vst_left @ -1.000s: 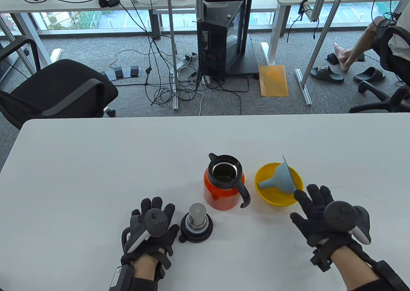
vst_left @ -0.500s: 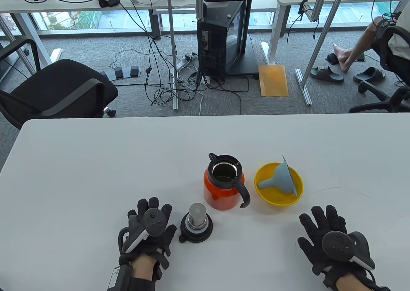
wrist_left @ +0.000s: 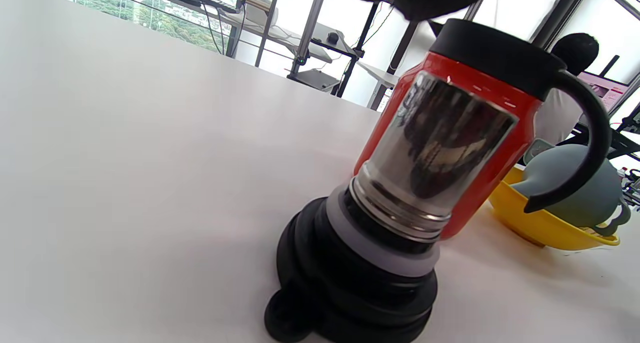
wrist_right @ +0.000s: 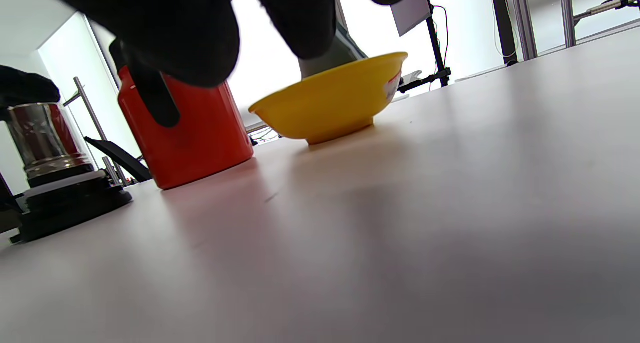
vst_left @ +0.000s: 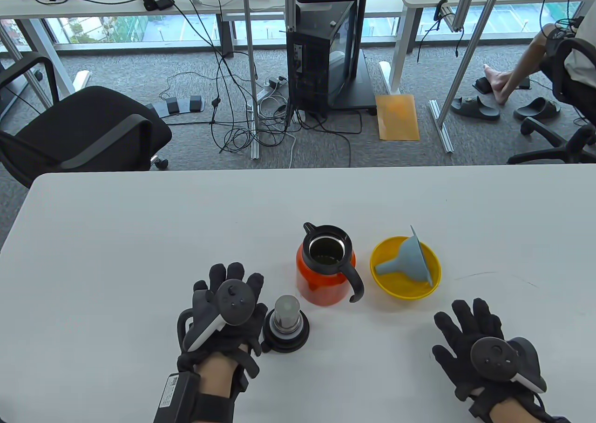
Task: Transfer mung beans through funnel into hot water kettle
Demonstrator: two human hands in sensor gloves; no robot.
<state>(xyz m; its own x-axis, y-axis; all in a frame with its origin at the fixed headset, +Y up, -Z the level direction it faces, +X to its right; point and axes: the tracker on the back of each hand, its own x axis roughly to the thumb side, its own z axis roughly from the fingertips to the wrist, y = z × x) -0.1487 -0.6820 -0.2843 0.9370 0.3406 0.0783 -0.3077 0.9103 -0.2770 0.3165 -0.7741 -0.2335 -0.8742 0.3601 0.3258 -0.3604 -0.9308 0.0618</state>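
Observation:
An orange kettle (vst_left: 325,274) with a black handle stands open mid-table, with greenish contents visible inside. Its black and steel lid (vst_left: 285,324) stands upside down on the table to its front left. A grey-blue funnel (vst_left: 407,260) lies on its side in a yellow bowl (vst_left: 386,283) to the kettle's right. My left hand (vst_left: 228,311) is open, fingers spread, close beside the lid's left; whether it touches the lid I cannot tell. My right hand (vst_left: 475,344) is open with fingers spread, low over the table in front of the bowl, holding nothing. The kettle (wrist_left: 470,133) and lid (wrist_left: 380,243) also fill the left wrist view.
The white table (vst_left: 139,236) runs far to the left and back. Beyond its far edge are a black office chair (vst_left: 88,129), cables and a computer tower (vst_left: 321,45) on the floor.
My right hand drew back from the bowl's rim toward the table's front edge. My left hand first drew back slightly, then moved forward and right, up beside the lid.

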